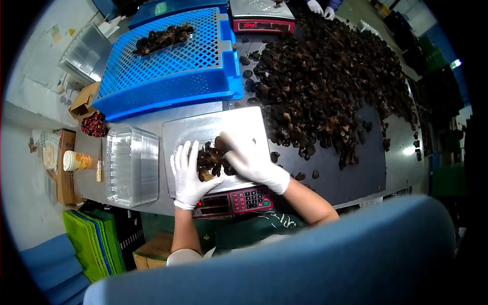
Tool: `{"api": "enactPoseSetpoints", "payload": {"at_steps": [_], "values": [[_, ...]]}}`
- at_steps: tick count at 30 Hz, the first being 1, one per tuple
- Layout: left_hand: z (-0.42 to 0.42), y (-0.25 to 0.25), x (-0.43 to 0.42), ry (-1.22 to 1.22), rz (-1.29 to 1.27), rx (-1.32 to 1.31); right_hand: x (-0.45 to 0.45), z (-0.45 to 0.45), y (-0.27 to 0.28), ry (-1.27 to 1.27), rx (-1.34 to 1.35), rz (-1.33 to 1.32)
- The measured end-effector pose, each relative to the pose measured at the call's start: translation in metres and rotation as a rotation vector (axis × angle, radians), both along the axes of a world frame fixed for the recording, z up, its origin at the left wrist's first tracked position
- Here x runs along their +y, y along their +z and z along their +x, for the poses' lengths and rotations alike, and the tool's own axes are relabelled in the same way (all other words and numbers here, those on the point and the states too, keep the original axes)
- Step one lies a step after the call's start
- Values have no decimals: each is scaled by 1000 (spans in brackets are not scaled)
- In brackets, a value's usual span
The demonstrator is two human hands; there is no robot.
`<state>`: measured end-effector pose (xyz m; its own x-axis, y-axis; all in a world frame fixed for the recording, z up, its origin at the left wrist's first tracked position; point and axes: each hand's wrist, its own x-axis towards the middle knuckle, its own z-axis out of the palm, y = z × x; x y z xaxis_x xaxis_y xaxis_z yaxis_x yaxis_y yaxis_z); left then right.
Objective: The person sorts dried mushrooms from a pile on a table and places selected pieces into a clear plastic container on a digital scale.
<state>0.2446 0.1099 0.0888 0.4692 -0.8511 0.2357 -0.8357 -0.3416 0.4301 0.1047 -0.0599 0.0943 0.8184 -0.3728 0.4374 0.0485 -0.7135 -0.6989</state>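
Observation:
A small heap of dark brown mushrooms (207, 158), seemingly wood ear, lies on the metal pan of a scale (178, 131). My left hand (188, 175), in a white glove, rests along the heap's left side with fingers stretched and the thumb apart. On the other side, my gloved right hand (249, 161) reaches over the heap's right edge, its fingers smeared by motion. One dark mushroom piece (221, 144) shows at those fingers; whether they grip it is unclear. Under my wrists is the scale's red keypad (250, 200).
A large mushroom pile (315, 91) covers the table to the right. Clear plastic trays (133, 165) stand stacked at left. A blue crate (168, 84) with a filled tray (162, 39) and a second scale (262, 23) stand behind. Another person's gloved hands (322, 9) appear at the top.

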Motion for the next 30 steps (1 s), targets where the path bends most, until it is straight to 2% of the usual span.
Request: {"api": "enactPoseSetpoints", "payload": {"at_steps": [1, 2, 4, 7, 8, 10, 12, 15, 16, 18, 22, 24, 26, 28, 30], "values": [[-6, -3, -3, 3, 53, -32, 9, 9, 3, 33, 48, -78], [-10, -7, -6, 8, 105, -64, 16, 17, 20, 127, 200, -45], [-13, -13, -11, 24, 90, -105, 24, 26, 7, 239, 112, -152], [-15, -1, -6, 43, 53, 59, 11, 18, 11, 289, 70, 326], [-15, 3, -6, 31, 27, 78, 5, 11, 19, 264, 11, 529], [-11, 4, -2, 6, 73, 74, -9, -13, 26, 95, 78, 807], [-6, 9, 3, -3, 80, 87, -27, -39, 35, -35, 11, 895], [10, 18, 9, -91, -25, 91, -42, -77, 14, -70, 20, 775], [16, 18, 12, -89, -41, 114, -43, -89, 11, -131, 122, 457], [27, 17, 15, -100, -35, 94, -40, -100, 3, -154, 139, 166], [40, 13, 13, -171, 27, 178, -30, -106, -15, -275, 200, 135], [44, 9, 11, -189, 25, 185, -24, -94, -9, -339, 195, 284], [49, 5, 9, -204, -43, 223, -27, -79, -1, -321, 267, 237], [56, -1, 10, -212, -108, 283, -30, -63, 0, -331, 310, 42], [62, -6, 10, -229, -147, 288, -31, -53, 7, -335, 403, 24]]}}
